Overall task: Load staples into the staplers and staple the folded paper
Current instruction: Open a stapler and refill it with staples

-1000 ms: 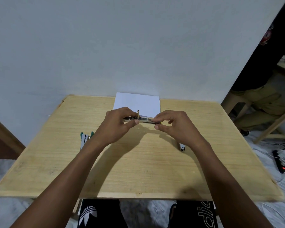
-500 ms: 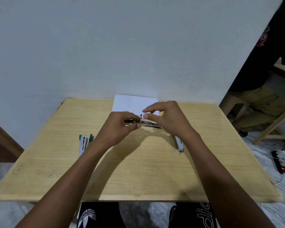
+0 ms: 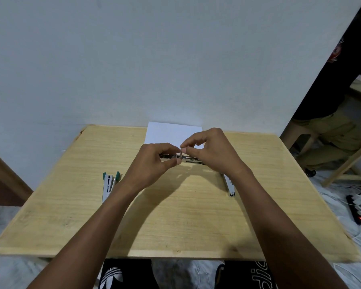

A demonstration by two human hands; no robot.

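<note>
A small metal stapler (image 3: pixel 189 159) lies opened out at the middle of the wooden table (image 3: pixel 175 215). My left hand (image 3: pixel 152 163) grips its left end between thumb and fingers. My right hand (image 3: pixel 213 151) pinches a small upright metal part just above the stapler's middle; whether it is a staple strip or the stapler's pusher I cannot tell. White folded paper (image 3: pixel 171 133) lies behind my hands at the table's far edge. A green and white stapler (image 3: pixel 109 184) lies to the left. A white stapler (image 3: pixel 229 185) lies to the right, partly under my right wrist.
A grey wall rises directly behind the table. A person in dark top and khaki trousers (image 3: pixel 333 130) sits at the right by a wooden frame (image 3: pixel 346 163). A power strip with cables (image 3: pixel 356 209) lies on the floor to the right.
My right hand has lifted from the stapler's right end and moved left and up, now pinching a small part above the stapler's middle. My left hand keeps its hold.
</note>
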